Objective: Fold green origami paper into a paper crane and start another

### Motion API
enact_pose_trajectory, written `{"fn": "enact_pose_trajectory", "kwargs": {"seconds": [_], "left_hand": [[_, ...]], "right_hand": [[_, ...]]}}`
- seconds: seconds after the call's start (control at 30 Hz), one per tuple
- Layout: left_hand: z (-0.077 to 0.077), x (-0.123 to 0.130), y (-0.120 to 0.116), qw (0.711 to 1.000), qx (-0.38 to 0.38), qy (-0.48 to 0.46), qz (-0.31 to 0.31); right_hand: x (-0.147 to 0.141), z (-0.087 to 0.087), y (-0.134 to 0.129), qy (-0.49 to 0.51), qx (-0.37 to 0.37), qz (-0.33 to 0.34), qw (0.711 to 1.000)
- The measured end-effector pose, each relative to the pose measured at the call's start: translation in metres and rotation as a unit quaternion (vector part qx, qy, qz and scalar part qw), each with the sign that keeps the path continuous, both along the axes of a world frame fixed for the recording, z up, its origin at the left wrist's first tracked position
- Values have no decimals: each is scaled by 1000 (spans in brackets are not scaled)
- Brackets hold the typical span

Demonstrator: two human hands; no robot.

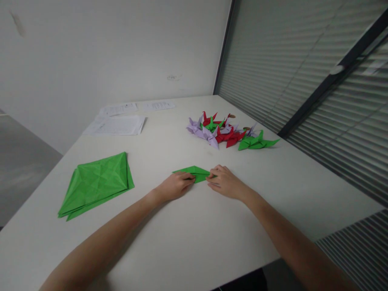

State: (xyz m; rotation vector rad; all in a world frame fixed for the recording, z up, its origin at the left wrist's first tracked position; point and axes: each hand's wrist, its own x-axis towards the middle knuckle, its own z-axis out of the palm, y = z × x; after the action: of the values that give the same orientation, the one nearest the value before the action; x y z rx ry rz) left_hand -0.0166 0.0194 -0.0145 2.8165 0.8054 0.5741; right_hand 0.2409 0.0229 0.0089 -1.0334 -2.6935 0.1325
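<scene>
Folded green paper point(198, 173) lies on the white table point(169, 226), beside a wall point(121, 48) and slatted blinds point(273, 64); beyond it sit red, purple and green paper figures point(227, 135), green sheets point(97, 182) to the left; it is narrow, pointed, creased, left hand point(178, 185) and right hand point(222, 181) pinching its opposite ends

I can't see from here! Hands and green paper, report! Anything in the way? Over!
Left hand on narrow green paper. Right hand pinching its right end. Coloured paper figures beyond, not blocking.
</scene>
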Motion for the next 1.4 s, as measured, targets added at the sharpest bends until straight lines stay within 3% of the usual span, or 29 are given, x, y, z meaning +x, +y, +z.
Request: {"fn": "enact_pose_trajectory", "kwargs": {"seconds": [0.23, 0.5, 0.8, 1.03, 1.17, 1.3, 1.4], "left_hand": [[7, 6, -15, 1000, -19, 15, 14], [2, 3, -20, 999, -34, 19, -17], [-2, 8, -32, 999, -16, 40, 23], [1, 8, -32, 998, 6, 37, 46], [6, 10, -31, 998, 29, 5, 56], [8, 11, -23, 993, 47, -44, 100], [5, 8, -14, 992, 22, -34, 119]], "right_hand": [[9, 0, 2, -12, -28, 1, 1000], [18, 0, 10, -8, -21, 3, 1000], [20, -5, 16, 8, -17, 22, 1000], [25, -3, 19, 29, 9, 3, 1000], [25, -4, 19, 95, 14, -21, 995], [15, -15, 16, 111, -23, 11, 994], [7, -24, 15, 100, -10, 22, 995]]}}
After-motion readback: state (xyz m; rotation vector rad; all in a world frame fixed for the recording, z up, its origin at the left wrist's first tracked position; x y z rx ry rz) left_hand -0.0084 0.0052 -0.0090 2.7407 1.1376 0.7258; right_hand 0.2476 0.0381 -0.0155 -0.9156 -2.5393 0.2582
